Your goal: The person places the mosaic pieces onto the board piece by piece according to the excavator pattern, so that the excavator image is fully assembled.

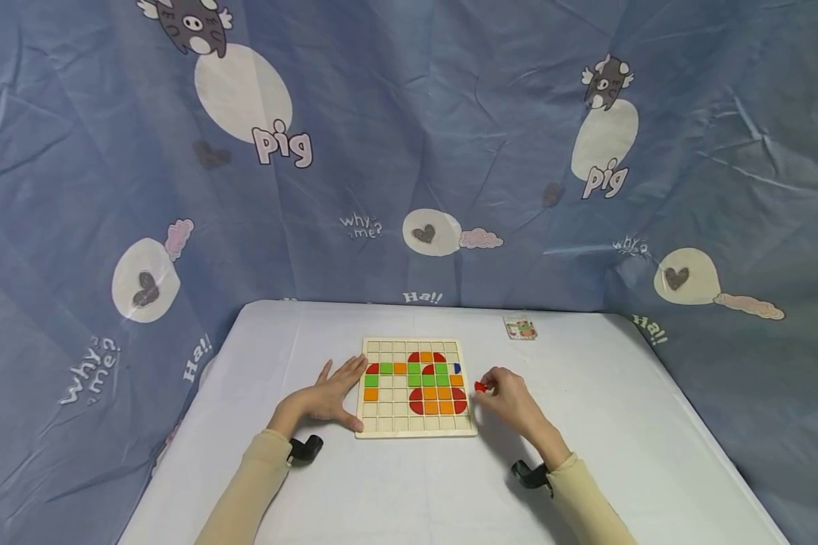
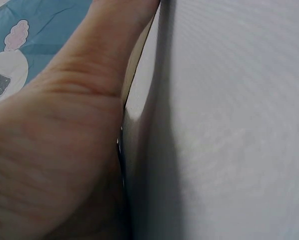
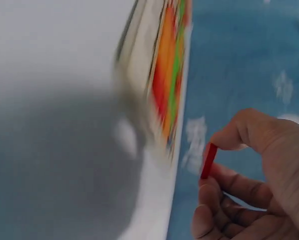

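Note:
A wooden grid board point(image 1: 416, 434) lies on the white table, partly filled with red, green and orange tiles. One blue rounded piece point(image 1: 457, 369) sits near its right edge. My left hand point(image 1: 326, 395) rests along the board's left edge, fingers spread, thumb at the near corner. Just off the right edge, my right hand point(image 1: 507, 399) pinches a small red tile point(image 3: 208, 161) between thumb and fingers. That tile is held on edge above the table in the right wrist view. The left wrist view shows mostly the side of the left hand, with its fingertips hidden.
A small printed card point(image 1: 520, 328) with a coloured picture lies at the back right of the table point(image 1: 627, 424). Behind the table hangs a blue patterned curtain point(image 1: 354, 174). Dark wrist-worn devices point(image 1: 532, 474) sit at both cuffs.

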{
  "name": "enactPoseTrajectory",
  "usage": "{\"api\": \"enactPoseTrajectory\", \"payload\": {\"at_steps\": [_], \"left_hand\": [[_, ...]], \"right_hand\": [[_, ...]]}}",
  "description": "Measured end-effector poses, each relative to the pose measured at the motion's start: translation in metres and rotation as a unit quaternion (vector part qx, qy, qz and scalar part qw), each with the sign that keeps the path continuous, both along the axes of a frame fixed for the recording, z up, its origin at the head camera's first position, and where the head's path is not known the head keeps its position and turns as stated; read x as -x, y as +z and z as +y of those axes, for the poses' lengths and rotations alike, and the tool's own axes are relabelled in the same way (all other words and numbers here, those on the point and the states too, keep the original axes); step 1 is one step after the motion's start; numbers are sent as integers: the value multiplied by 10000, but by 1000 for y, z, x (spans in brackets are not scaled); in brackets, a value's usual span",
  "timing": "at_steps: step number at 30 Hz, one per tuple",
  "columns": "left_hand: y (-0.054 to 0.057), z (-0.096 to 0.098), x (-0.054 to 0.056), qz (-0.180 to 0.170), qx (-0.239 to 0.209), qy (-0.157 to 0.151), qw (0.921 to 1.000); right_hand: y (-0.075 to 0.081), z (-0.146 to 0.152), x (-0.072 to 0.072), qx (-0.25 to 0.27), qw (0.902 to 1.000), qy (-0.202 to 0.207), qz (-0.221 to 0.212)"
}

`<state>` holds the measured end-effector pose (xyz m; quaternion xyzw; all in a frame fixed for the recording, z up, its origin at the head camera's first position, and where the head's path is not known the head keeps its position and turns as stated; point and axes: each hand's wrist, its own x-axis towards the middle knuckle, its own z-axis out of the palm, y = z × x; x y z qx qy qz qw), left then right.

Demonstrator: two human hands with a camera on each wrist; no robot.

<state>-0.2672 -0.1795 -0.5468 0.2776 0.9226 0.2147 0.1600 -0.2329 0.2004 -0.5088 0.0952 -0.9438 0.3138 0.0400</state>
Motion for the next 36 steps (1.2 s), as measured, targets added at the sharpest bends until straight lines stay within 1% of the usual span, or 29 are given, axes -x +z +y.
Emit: {"api": "enactPoseTrajectory", "payload": {"at_steps": [3,8,10,13,17,21,28,36], "left_hand": [[-2,-1,2,19,46,-16,10000],[-4,-1,4,42,178,-48,9998],[-4,-1,4,57,210,-57,9997],[-3,0,3,73,174,-66,9998],[-2,0,2,63,141,-104,9998],[-2,-1,2,56,145,-124,9998],[0,-2,1,139,102,-168,9997],[2,-2,2,93,142,-166,9997]], "right_hand": [[1,-40,-4,57,9984,505,241],[-5,-98,-10,15,9910,1305,287],[-8,-115,-12,71,9885,1499,180],[-16,-136,-13,107,9857,1682,58],[-25,-152,-13,130,9840,1777,-70],[-29,-163,-12,201,9838,1778,-106],[-30,-173,-10,100,9839,1785,-3],[-31,-177,-3,38,9863,1650,-16]]}}
